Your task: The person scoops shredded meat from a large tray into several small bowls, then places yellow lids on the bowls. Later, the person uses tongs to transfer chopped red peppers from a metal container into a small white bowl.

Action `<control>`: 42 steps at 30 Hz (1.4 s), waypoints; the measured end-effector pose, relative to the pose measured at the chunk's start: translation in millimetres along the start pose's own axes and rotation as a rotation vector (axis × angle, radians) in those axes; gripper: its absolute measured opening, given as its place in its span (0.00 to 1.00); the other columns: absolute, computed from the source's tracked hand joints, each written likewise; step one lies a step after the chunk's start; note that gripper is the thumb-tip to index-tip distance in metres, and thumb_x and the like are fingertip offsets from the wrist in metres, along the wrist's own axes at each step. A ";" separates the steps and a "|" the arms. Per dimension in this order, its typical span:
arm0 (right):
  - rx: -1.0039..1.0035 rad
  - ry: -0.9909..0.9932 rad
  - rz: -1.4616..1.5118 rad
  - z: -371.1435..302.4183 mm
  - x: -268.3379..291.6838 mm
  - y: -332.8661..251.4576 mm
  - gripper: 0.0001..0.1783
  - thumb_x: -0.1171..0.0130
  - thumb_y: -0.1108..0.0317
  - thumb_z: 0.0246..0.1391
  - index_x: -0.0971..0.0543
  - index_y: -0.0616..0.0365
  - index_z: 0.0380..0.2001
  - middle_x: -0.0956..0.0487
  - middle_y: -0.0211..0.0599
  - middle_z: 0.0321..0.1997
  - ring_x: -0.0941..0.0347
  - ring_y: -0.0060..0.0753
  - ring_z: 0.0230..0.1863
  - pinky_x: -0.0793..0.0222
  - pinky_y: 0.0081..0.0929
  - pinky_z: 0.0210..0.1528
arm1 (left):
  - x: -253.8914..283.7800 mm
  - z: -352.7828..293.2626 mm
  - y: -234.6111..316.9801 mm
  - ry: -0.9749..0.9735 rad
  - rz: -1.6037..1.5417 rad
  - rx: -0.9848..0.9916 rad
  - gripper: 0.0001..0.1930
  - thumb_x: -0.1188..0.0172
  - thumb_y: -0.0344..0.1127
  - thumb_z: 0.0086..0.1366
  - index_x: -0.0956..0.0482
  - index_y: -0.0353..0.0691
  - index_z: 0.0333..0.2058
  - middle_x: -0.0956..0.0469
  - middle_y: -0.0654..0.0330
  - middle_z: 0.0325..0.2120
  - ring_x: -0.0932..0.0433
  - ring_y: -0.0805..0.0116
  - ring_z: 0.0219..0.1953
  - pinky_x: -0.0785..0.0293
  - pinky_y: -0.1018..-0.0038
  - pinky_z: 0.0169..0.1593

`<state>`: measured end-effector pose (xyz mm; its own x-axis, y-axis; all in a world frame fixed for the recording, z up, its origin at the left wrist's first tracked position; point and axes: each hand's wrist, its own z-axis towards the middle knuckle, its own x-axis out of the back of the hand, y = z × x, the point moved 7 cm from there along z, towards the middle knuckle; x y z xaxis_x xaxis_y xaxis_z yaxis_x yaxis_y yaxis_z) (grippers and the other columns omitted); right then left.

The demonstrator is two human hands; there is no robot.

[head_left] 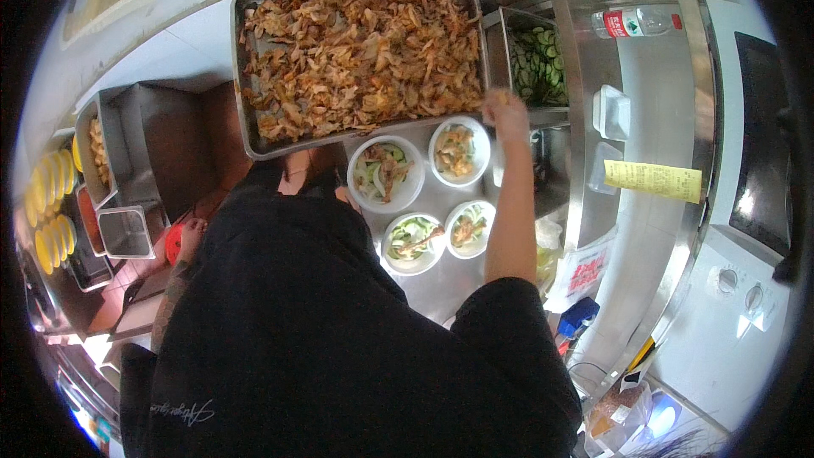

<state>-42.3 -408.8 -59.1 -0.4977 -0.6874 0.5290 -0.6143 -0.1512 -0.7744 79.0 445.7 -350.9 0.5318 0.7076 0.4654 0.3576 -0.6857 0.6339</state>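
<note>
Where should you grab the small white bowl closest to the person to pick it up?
Probably by the rim of the small white bowl, on its near edge, coming from above and the person's side. It stands upright and is filled with cucumber and meat, so only the rim is bare. Another bowl sits close on its right and a bigger bowl behind, leaving the near side freest.
</note>
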 end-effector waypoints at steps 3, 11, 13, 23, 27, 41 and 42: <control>-0.243 -0.010 -0.481 -46.8 -0.1 43.0 0.27 0.38 0.59 0.57 0.23 0.59 0.57 0.17 0.51 0.50 0.19 0.41 0.47 0.25 0.35 0.51 | -10.1 8.8 11.3 -0.067 -0.191 0.111 0.10 0.42 0.38 0.70 0.19 0.36 0.38 0.20 0.65 0.28 0.23 0.75 0.29 0.28 0.77 0.34; -0.098 -0.189 -0.814 -52.7 -41.3 23.7 0.29 0.44 0.49 0.62 0.25 0.55 0.60 0.25 0.51 0.63 0.29 0.53 0.64 0.35 0.43 0.67 | -14.8 18.1 -3.6 -0.093 -0.205 0.138 0.12 0.43 0.41 0.71 0.19 0.37 0.39 0.20 0.65 0.28 0.24 0.76 0.29 0.29 0.78 0.33; 0.045 -0.126 -0.723 -37.5 -58.0 -3.6 0.28 0.47 0.52 0.64 0.27 0.54 0.62 0.25 0.52 0.62 0.29 0.53 0.63 0.36 0.44 0.67 | -11.4 19.4 -9.6 -0.094 -0.152 0.118 0.12 0.43 0.41 0.71 0.19 0.37 0.39 0.20 0.65 0.28 0.24 0.76 0.29 0.29 0.78 0.33; 0.141 0.099 -0.524 -0.5 -80.7 -22.0 0.18 0.42 0.61 0.60 0.23 0.59 0.51 0.20 0.54 0.50 0.25 0.59 0.54 0.30 0.49 0.56 | -17.8 7.1 -4.6 -0.067 -0.178 0.142 0.13 0.42 0.41 0.72 0.19 0.36 0.40 0.19 0.64 0.29 0.24 0.76 0.29 0.29 0.78 0.33; 0.393 0.029 -0.432 -16.6 -101.5 -86.8 0.17 0.44 0.60 0.62 0.23 0.59 0.49 0.20 0.52 0.52 0.25 0.56 0.55 0.29 0.49 0.56 | -13.9 -4.7 -1.8 0.019 0.029 0.069 0.12 0.42 0.40 0.71 0.18 0.36 0.39 0.19 0.63 0.29 0.23 0.76 0.30 0.28 0.77 0.35; 0.277 -0.237 -0.616 29.8 -218.9 -98.8 0.24 0.49 0.62 0.66 0.29 0.59 0.62 0.25 0.53 0.60 0.24 0.52 0.55 0.26 0.47 0.54 | -21.3 24.8 23.3 -0.019 -0.034 0.006 0.15 0.42 0.41 0.68 0.17 0.32 0.36 0.18 0.61 0.27 0.21 0.70 0.32 0.26 0.72 0.38; 0.287 -0.197 -0.582 30.7 -207.6 -103.0 0.24 0.49 0.61 0.66 0.29 0.60 0.61 0.24 0.53 0.59 0.23 0.52 0.53 0.26 0.47 0.53 | -24.1 26.9 17.0 -0.025 -0.024 0.049 0.15 0.42 0.41 0.68 0.17 0.32 0.35 0.18 0.60 0.27 0.21 0.70 0.33 0.26 0.72 0.38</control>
<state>143.1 -272.4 -99.8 0.0023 -0.5491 0.8358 -0.5478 -0.6999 -0.4583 93.0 412.4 -368.0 0.5414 0.7196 0.4348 0.4072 -0.6768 0.6133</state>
